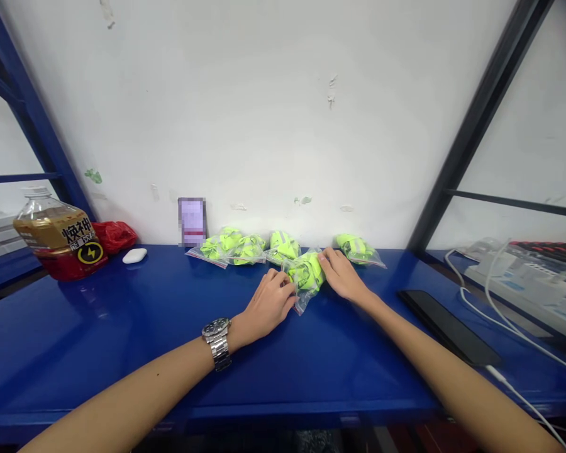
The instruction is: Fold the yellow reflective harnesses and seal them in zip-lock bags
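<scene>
A clear zip bag (306, 274) with folded neon yellow-green fabric and pale strips lies on the blue table between my hands. My left hand (270, 302), a metal watch on its wrist, has curled fingers closed on the bag's left side. On the opposite side, my right hand (340, 275) presses its fingers against the bag's upper right edge. Similar bags sit along the wall: one at the far left (221, 244), another beside it (249, 250), one just behind my hands (283, 246), and one to the right (357, 248).
On the left of the table (146, 352) stand a large drink bottle (59, 236), a red plastic bag (116, 236) and a white case (134, 255). A blurred card (192, 221) leans on the wall. At right lie a black phone (448, 324) with a white cable and power strips (532, 289).
</scene>
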Demonstrator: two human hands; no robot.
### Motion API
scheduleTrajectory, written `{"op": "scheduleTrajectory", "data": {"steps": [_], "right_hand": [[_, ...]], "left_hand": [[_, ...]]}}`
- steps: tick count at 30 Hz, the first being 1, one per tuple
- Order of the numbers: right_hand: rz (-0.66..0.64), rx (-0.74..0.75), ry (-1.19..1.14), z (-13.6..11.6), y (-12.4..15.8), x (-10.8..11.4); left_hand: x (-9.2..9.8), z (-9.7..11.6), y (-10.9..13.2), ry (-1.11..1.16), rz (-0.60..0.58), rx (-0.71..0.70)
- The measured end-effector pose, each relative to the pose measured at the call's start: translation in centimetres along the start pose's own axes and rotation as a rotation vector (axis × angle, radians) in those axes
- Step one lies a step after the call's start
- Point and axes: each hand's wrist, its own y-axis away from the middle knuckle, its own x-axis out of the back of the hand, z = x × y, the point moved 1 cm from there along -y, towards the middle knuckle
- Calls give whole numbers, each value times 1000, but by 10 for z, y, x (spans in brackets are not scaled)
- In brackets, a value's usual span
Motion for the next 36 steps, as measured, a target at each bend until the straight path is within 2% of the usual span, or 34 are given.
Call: {"op": "scheduleTrajectory", "data": {"steps": [2,6,9,12,14,21,26,29,33,36], "right_hand": [[24,19,-33,1,-1,0],[17,4,-177,1,-1,2],[-4,-141,-385,6,-2,-1],[45,-289,-600,16,-5,-8],[69,-333,-676,21,-6,-13],[17,-281,-928,12,-5,-16],[126,-252,-976,1,-3,-13],[134,-229,-997,-4,-2,-12],[144,-208,-989,-8,0,-12],[187,-196,-864,-6,-2,-15]], "left_hand": [[1,-1,-1,30,-44,-32],[6,1,-3,-65,-65,90],[8,3,-3,-117,-54,147],[6,2,-3,-139,-79,176],[5,-1,-2,-129,-102,203],[3,-16,-4,121,-113,315],[5,-17,-6,296,-75,398],[10,-14,-8,361,-16,438],[13,-14,-9,295,44,390],[13,-16,-9,169,103,352]]}}
